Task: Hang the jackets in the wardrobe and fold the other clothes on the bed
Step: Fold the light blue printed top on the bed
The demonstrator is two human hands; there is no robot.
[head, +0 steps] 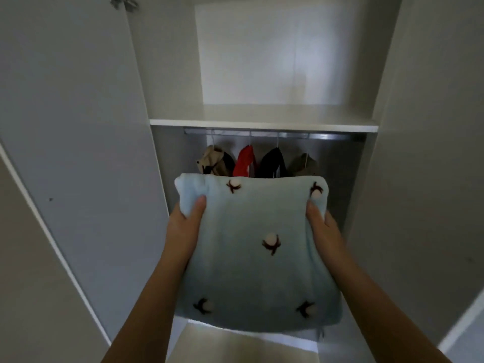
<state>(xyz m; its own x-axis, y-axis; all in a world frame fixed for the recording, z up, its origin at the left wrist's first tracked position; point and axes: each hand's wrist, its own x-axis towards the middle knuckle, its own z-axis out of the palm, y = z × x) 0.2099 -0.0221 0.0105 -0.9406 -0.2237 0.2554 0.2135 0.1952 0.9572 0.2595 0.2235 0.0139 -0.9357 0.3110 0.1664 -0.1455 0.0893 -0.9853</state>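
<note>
A folded light-blue fleecy garment (251,258) with small white-and-brown cotton motifs is held up flat in front of the open wardrobe. My left hand (186,226) grips its left edge, thumb on top. My right hand (323,229) grips its right edge the same way. Behind it, several jackets hang from the metal rail (267,134): a beige one (214,159), a red one (245,161), a black one (272,162) and an olive one (303,163). Their lower parts are hidden by the blue garment.
A white shelf (262,124) runs just above the rail, with a bare compartment over it. The wardrobe's left door (78,153) and right door (432,153) stand open on either side. A lower white surface (235,341) shows beneath the garment.
</note>
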